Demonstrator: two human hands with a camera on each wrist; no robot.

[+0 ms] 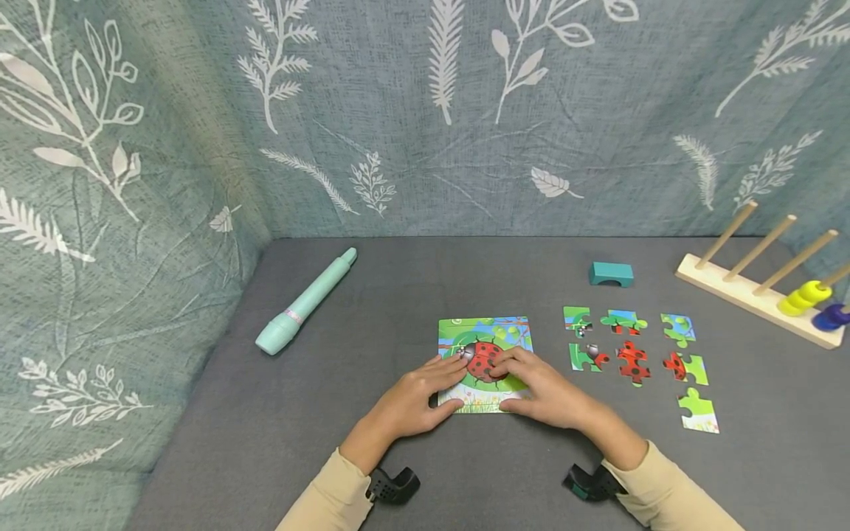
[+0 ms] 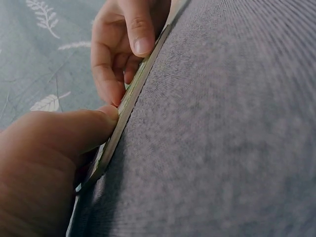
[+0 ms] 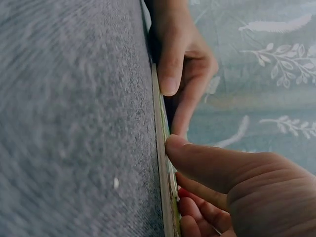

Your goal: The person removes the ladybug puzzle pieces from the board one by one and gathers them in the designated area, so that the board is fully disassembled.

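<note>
A square puzzle board [image 1: 488, 328] with a red ladybug picture lies flat on the dark table in the head view. My left hand [image 1: 420, 398] rests on its left side, fingers stretched toward the ladybug's head and thumb at the lower edge. From the other side, my right hand [image 1: 547, 392] touches the board with bent fingertips on the ladybug's right part, its thumb near the lower edge. Both wrist views show the board's thin edge [image 2: 129, 101] on the cloth, with thumbs pressing on top. The right fingertips partly cover the picture.
Several loose ladybug puzzle pieces [image 1: 633, 361] lie in rows to the right. Behind them sits a teal arch block [image 1: 612, 273]. A wooden peg stacker [image 1: 750, 295] with yellow and blue beads stands far right. On the left lies a mint-green microphone-shaped stick [image 1: 308, 301].
</note>
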